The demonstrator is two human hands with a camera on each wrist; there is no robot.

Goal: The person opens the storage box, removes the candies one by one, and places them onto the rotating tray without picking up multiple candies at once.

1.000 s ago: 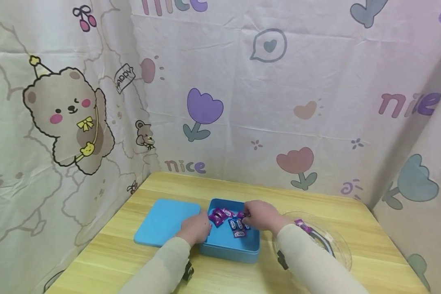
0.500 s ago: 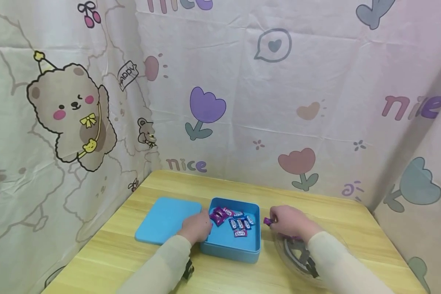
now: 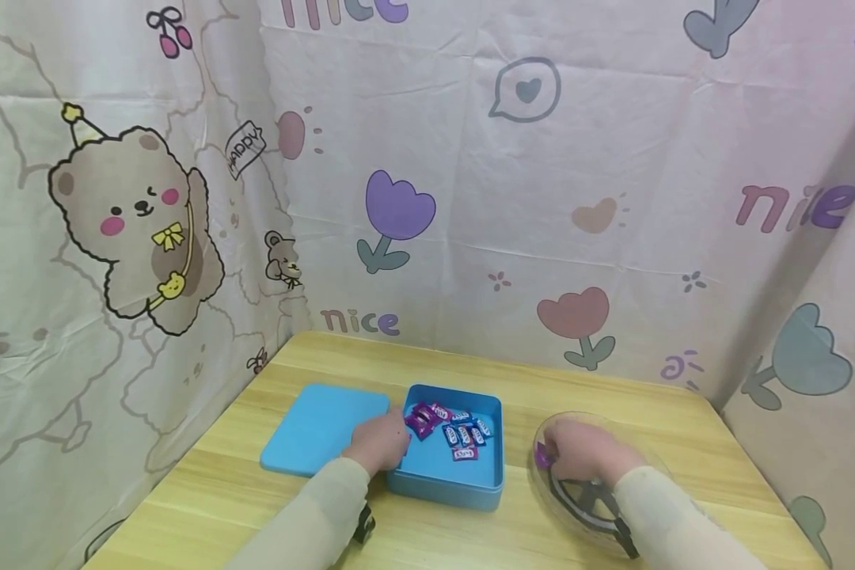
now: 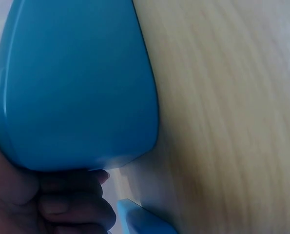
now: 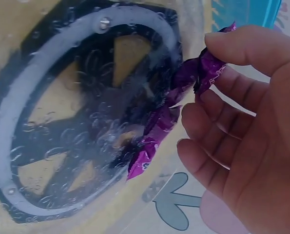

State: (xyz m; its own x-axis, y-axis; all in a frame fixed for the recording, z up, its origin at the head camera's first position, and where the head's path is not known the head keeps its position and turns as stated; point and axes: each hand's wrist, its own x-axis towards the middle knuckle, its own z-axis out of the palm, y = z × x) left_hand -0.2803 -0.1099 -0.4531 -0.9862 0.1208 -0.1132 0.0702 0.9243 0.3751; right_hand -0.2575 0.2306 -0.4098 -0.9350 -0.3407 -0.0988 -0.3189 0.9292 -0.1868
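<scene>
right hand (image 3: 577, 451) over the clear glass plate (image 3: 655, 475) at the right of the wooden table (image 3: 470, 546). it pinches a purple-wrapped candy (image 5: 176, 112): thumb on top, fingertips (image 5: 198, 117) beneath, upper twist of the wrapper caught between them. the rest of the wrapper hangs down and to the left of the fingers, its free end over the plate; contact with the glass cannot be told. remaining fingers loosely curled under the candy. in the head view the candy shows as a purple spot (image 3: 541, 454) at the left edge of the hand, inside the plate's rim

left hand (image 3: 379, 442) at the near left corner of the open blue box (image 3: 445, 483), fingers curled against its wall, gripping it. box holds several wrapped candies (image 3: 452, 427), purple and blue, gathered toward the far side

blue lid (image 3: 321, 427) lies flat just left of the box, touching the left hand. in the left wrist view the lid (image 4: 76, 83) fills most of the view, fingers (image 4: 71, 200) curled below it
</scene>
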